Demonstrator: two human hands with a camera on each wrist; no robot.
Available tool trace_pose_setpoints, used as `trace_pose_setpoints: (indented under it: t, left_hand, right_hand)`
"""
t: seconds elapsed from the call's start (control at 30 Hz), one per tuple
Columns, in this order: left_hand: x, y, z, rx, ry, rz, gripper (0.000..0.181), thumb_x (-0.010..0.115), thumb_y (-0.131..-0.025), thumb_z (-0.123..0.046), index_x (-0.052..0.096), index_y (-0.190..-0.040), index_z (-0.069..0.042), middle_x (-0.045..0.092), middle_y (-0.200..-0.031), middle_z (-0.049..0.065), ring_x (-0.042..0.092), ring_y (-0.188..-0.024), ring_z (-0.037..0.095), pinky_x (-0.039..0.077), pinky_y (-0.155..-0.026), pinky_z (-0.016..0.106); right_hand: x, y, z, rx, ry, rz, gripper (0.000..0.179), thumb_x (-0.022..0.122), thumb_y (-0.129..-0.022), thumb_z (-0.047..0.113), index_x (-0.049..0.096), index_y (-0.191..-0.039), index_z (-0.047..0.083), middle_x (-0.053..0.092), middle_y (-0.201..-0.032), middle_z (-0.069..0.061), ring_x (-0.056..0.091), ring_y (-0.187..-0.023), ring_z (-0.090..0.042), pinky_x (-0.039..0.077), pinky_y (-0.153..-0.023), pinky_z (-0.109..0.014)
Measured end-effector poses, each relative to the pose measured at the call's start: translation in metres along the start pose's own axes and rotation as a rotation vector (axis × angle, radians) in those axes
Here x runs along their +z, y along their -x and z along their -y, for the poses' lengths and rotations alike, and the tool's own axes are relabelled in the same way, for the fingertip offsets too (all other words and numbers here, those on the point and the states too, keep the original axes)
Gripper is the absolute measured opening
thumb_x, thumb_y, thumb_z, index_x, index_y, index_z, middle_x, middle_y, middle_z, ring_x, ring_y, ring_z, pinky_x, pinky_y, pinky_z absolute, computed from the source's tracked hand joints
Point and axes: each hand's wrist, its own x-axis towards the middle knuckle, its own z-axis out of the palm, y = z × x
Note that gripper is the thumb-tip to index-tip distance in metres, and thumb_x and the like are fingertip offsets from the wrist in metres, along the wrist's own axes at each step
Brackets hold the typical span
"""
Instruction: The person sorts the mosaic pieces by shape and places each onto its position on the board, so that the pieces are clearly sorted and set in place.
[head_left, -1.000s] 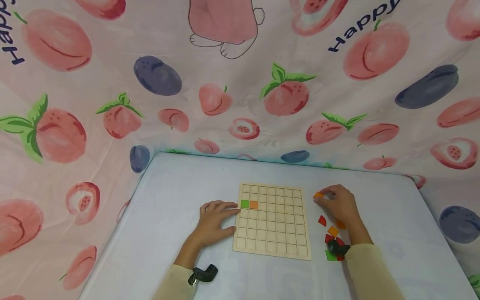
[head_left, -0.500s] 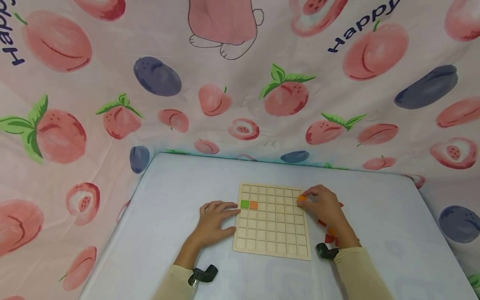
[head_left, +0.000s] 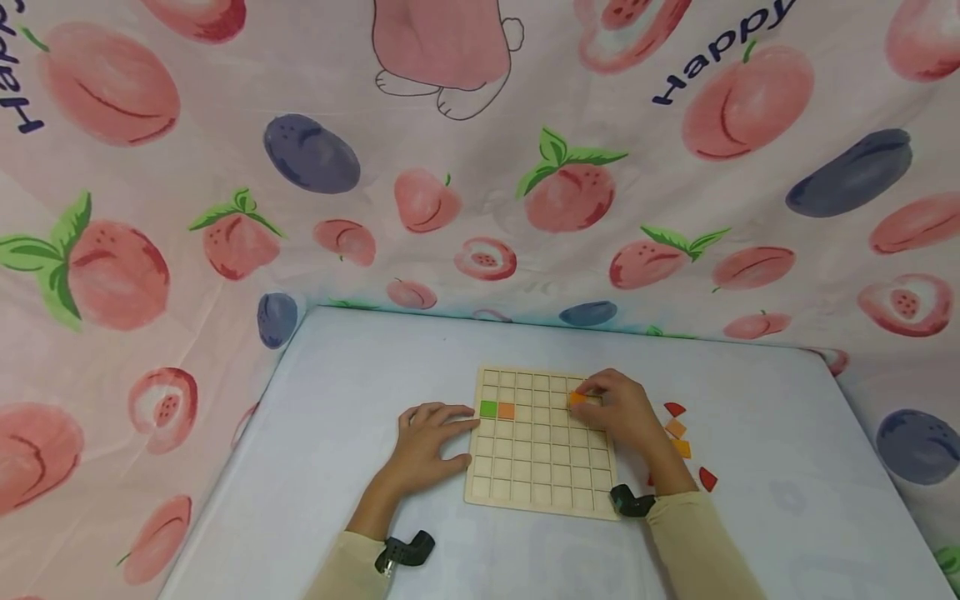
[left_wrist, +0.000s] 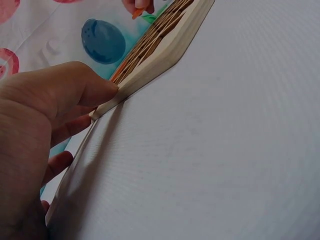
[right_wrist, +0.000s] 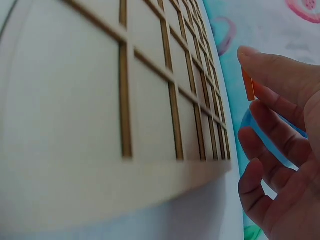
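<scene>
A square wooden grid board (head_left: 543, 454) lies on the white table. In its left part a green square tile (head_left: 488, 409) and an orange square tile (head_left: 506, 411) sit side by side in their cells. My left hand (head_left: 425, 443) is spread at the board's left edge, index finger and thumb against the rim in the head view. Between thumb and index finger, my right hand (head_left: 628, 418) pinches another orange tile (head_left: 577, 399), held over the upper right cells. The right wrist view shows this tile (right_wrist: 248, 85) edge-on, with the other fingers loosely bent.
Right of the board lie loose pieces: red quarter-round pieces (head_left: 707, 479), a yellow-orange square (head_left: 681, 449) and an orange one (head_left: 676, 428). The right forearm covers part of this group. A fruit-printed cloth (head_left: 345, 275) hangs behind the table (head_left: 375, 358).
My right hand has carried the pinched orange tile leftward from beside the board to over its right-hand cells, uncovering some loose pieces. The left hand has stayed at the edge.
</scene>
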Motion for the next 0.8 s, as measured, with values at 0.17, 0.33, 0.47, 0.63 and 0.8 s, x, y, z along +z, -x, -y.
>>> trace_pose_setpoints:
  t: [0.17,0.33,0.47,0.63,0.8]
  left_hand:
    - [0.001,0.000,0.000,0.002,-0.006,-0.010,0.052,0.072,-0.086,-0.040,0.066,-0.137,-0.031,0.057,-0.147,-0.010,0.043,-0.135,0.022,0.021,-0.111,0.058]
    - [0.001,0.000,0.000,0.002,-0.002,-0.018,0.051,0.072,-0.086,-0.040,0.067,-0.136,-0.031,0.058,-0.146,-0.010,0.043,-0.135,0.022,0.021,-0.110,0.058]
    - [0.000,0.000,0.000,0.005,0.006,-0.018,0.052,0.073,-0.086,-0.039,0.067,-0.136,-0.031,0.058,-0.146,-0.010,0.043,-0.135,0.022,0.020,-0.110,0.059]
    - [0.001,0.000,0.000,0.004,-0.001,-0.013,0.052,0.073,-0.086,-0.040,0.066,-0.137,-0.032,0.057,-0.147,-0.010,0.043,-0.135,0.022,0.020,-0.110,0.059]
    - [0.001,0.000,0.001,0.003,0.004,-0.010,0.053,0.073,-0.086,-0.040,0.066,-0.137,-0.031,0.057,-0.147,-0.010,0.043,-0.135,0.022,0.020,-0.111,0.059]
  right_hand:
    - [0.007,-0.002,0.007,0.000,-0.025,0.002,0.028,0.087,-0.080,0.029,0.077,-0.101,0.015,0.070,-0.109,-0.004,0.063,-0.103,-0.026,0.051,-0.093,-0.046]
    - [0.013,-0.003,0.011,-0.036,-0.039,0.002,0.025,0.088,-0.080,0.026,0.077,-0.100,0.016,0.070,-0.107,-0.003,0.064,-0.101,-0.024,0.052,-0.092,-0.046]
    - [0.018,-0.003,0.015,-0.068,-0.030,0.010,0.023,0.087,-0.081,0.026,0.077,-0.099,0.017,0.070,-0.106,-0.001,0.062,-0.098,-0.021,0.052,-0.089,-0.043]
    - [0.022,-0.005,0.022,-0.057,-0.044,0.032,0.023,0.088,-0.080,0.028,0.076,-0.098,0.020,0.069,-0.104,0.002,0.059,-0.095,-0.020,0.051,-0.086,-0.040]
    - [0.027,-0.007,0.027,-0.060,-0.044,0.045,0.023,0.088,-0.080,0.030,0.076,-0.098,0.022,0.070,-0.105,0.003,0.060,-0.095,-0.018,0.050,-0.087,-0.039]
